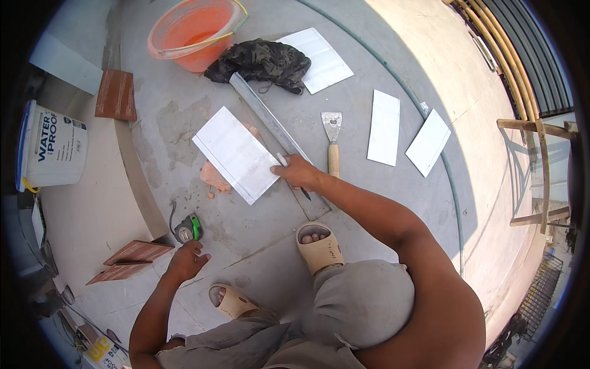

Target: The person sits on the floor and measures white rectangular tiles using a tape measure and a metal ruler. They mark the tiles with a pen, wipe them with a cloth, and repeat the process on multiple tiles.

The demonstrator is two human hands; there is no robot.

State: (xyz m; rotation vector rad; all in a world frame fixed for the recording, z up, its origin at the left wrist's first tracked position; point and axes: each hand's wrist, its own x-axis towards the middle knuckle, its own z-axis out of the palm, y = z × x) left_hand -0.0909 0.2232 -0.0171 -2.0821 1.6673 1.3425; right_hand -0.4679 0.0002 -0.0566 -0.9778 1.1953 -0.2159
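My right hand (298,172) is closed round a slim pen (282,160) with a light end and a dark tip. Its knuckles are at the right corner of a white rectangular tile (235,154), which lies tilted over broken orange brick pieces (214,177). Beyond that hand, a long grey metal bar (267,114) runs along the floor. Down at the left, my left hand (187,261) reaches to a green and black tape measure (188,229). Its fingertips are at the tape's near edge, thumb apart; whether they touch it is unclear.
A wood-handled scraper (333,144) lies right of the bar, near white tiles (384,128). Dark cloth (261,61) sits by an orange bucket (193,37). A green hose (393,71) curves along the right. Brown tiles (132,253) and a white bucket (58,144) stand left.
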